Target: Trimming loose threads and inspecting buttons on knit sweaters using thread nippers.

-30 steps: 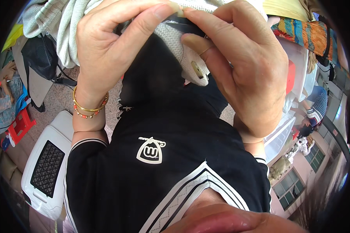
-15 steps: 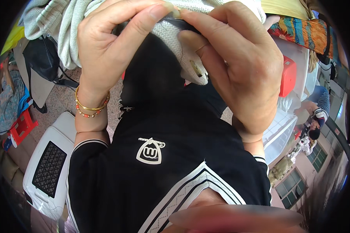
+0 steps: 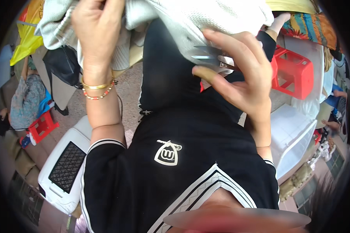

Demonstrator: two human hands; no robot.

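Note:
A pale, off-white knit garment lies across my lap and spreads toward the top edge. My left hand is closed on its left part, the fingertips cut off by the top edge. To the right, my right hand holds small thread snips in the curl of its fingers. The snips' two blades point left and stand apart, against the lower edge of the knit. My right thumb is spread away from the forefinger, below the blades.
A red plastic stool stands at the right beside clear plastic boxes. On the left are a black bag, a yellow bag and a white case with a black grille. Another person sits on a red stool at far left.
My hands were close together at the top and have moved apart, the left one leftward. The snips' blades now show in the right hand, and more of the knit is spread out.

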